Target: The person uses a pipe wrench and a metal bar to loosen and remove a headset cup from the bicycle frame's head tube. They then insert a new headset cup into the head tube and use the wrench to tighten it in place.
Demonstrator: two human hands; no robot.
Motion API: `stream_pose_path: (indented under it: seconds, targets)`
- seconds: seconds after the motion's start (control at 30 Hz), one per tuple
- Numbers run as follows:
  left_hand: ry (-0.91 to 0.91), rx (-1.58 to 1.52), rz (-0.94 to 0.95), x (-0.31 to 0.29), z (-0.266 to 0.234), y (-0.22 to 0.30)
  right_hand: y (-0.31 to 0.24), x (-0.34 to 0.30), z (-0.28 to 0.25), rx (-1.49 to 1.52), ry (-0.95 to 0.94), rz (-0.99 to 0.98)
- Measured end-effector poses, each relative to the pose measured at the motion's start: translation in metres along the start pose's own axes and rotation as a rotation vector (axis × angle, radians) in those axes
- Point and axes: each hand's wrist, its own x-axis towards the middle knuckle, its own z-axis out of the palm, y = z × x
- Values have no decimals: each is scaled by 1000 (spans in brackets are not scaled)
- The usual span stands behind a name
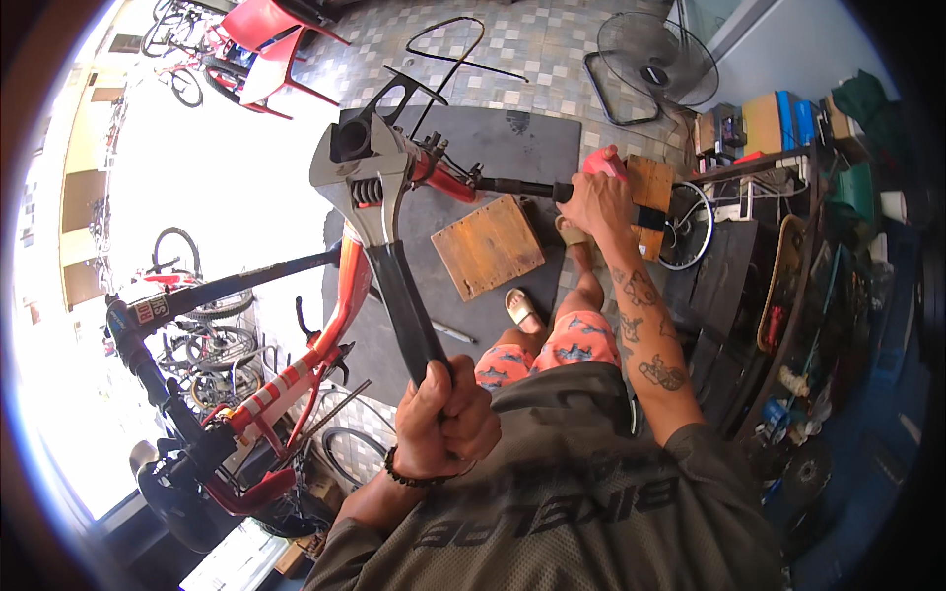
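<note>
My left hand (pixel 445 419) is closed round the black handle of a large adjustable wrench (pixel 399 286), held upright close in front of me. The steel jaw is at the top and hides part of the bike's front end. Behind it stands a red-orange bicycle frame (pixel 340 305) with white stripes. The black handlebar (pixel 517 186) runs to the right from the front end. At its outer end is my right hand (pixel 599 204), fingers curled and partly hidden. A pinkish-red object (pixel 604 163) shows just beyond this hand; its kind is unclear.
A black stand arm (pixel 236 281) crosses on the left, near the saddle (pixel 177 497). A wooden box (pixel 488 246) sits on the dark mat (pixel 542 138). Another wooden box (pixel 650 192), a wheel (pixel 690 227) and a fan (pixel 655 69) stand right. Red chairs (pixel 271 64) are far left.
</note>
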Motion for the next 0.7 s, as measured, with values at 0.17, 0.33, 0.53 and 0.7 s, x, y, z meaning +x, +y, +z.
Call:
stream_pose_path:
  seconds: [0.17, 0.33, 0.53, 0.7]
  targets:
    - [34, 97, -9, 4, 9, 0, 1, -3, 1, -52, 89, -36]
    - [45, 135, 43, 12, 11, -7, 4, 8, 9, -57, 92, -54]
    - [-113, 49, 61, 16, 5, -11, -4, 1, 11, -139, 106, 30]
    - [111, 263, 90, 15, 16, -10, -36, -23, 18, -62, 194, 116]
